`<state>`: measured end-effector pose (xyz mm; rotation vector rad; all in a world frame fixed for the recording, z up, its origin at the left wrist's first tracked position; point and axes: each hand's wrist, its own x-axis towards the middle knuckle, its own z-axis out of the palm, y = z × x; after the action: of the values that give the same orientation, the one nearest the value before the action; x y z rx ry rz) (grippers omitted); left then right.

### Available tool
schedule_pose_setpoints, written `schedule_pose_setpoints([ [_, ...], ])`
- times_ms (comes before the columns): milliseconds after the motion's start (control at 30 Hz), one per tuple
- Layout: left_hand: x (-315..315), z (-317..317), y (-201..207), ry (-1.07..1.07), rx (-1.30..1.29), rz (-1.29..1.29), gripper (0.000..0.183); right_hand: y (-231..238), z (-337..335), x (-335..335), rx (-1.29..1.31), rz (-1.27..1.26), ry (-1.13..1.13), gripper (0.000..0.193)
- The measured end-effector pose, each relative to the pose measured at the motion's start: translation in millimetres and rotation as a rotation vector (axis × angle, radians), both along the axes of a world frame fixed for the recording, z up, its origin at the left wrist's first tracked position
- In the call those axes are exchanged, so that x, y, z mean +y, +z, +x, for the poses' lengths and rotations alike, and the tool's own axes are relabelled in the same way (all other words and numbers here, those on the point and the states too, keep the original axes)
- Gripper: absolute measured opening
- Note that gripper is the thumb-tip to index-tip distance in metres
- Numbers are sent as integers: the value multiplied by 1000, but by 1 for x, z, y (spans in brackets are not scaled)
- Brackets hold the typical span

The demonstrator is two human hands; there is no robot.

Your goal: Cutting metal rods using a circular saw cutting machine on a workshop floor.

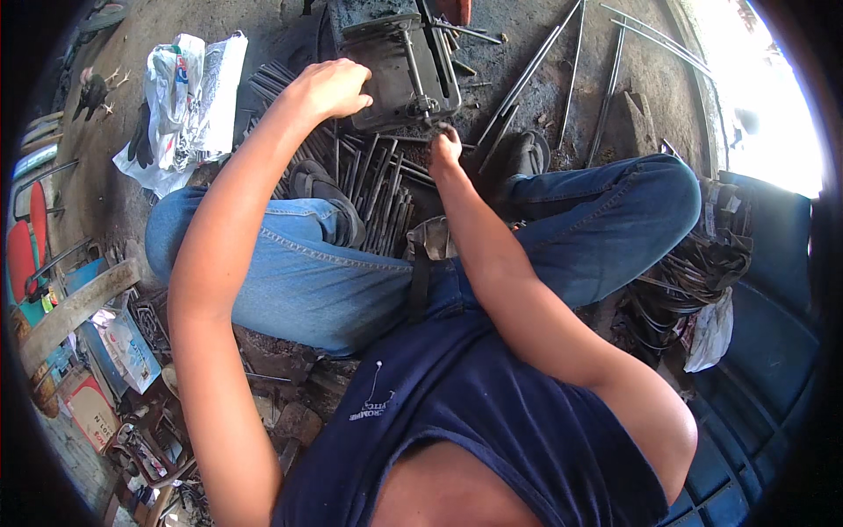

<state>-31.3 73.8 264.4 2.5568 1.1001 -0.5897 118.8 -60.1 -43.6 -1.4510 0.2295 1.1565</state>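
Grimy, boxy grey metal fixture (391, 92) sits beyond slim dark metal rods (386, 211), and if my right fingers (450, 134), curled at its corner on what I cannot tell, slip, it might shift and pinch my loosely parted left fingers (355, 72).

White sacks (198, 101) lie on a grey floor (272, 31) at upper left, a dark glove (140, 138) against them. Farther left is a dark bird (91, 95). Below, a wooden plank (81, 314) crosses clutter. At right, a white plastic bag (709, 335) hangs near blue panelling (773, 351).
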Motion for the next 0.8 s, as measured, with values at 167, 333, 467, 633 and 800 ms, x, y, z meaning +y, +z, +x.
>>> schedule_pose_setpoints([
  [167,-2,-1,0,-17,-72,56,41,0,13,-7,548,-45,0,34],
  [333,-1,1,3,-5,7,12,46,18,24,12,723,-29,173,44],
  [467,-1,3,6,-5,39,-7,48,11,13,3,166,73,139,26],
  [633,-1,2,5,-1,12,-2,47,-2,32,4,685,58,76,29],
  [800,0,2,4,3,12,-14,48,6,27,12,586,134,128,45],
])
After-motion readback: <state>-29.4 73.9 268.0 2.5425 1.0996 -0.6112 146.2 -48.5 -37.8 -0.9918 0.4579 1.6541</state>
